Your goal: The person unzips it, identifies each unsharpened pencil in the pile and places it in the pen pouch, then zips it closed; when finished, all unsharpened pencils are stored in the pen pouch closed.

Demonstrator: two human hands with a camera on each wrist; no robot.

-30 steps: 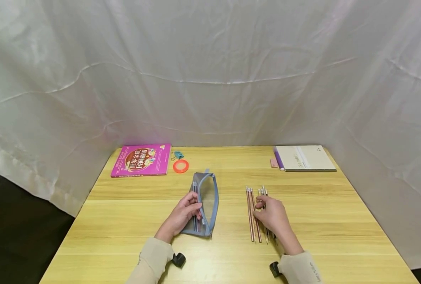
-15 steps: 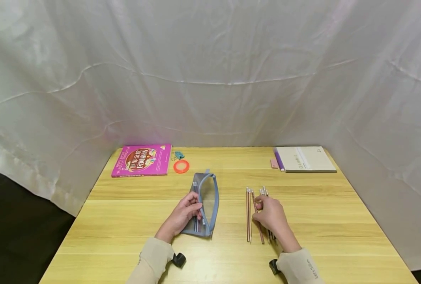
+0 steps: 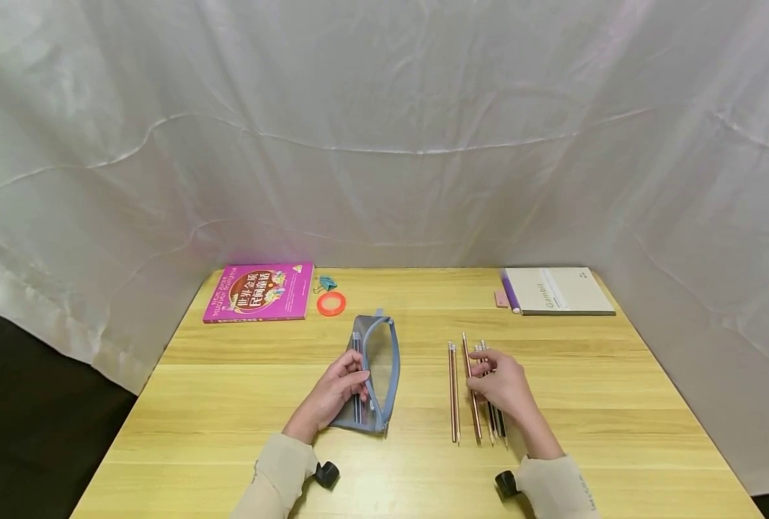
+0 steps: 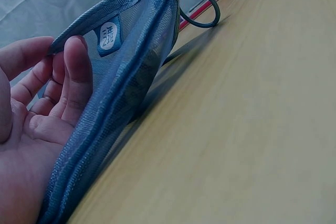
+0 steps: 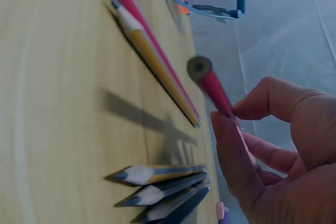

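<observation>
Fingers [image 3: 477,375] round pencil [image 3: 470,386], pencils [image 3: 453,393] alongside.

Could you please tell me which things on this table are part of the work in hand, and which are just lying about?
In use:
- pencil case, held open by the left hand
- one pencil, pinched by the right hand
- loose pencils beside it

Lying about:
- pink book
- orange tape ring
- binder clip
- notebook
- eraser
</observation>
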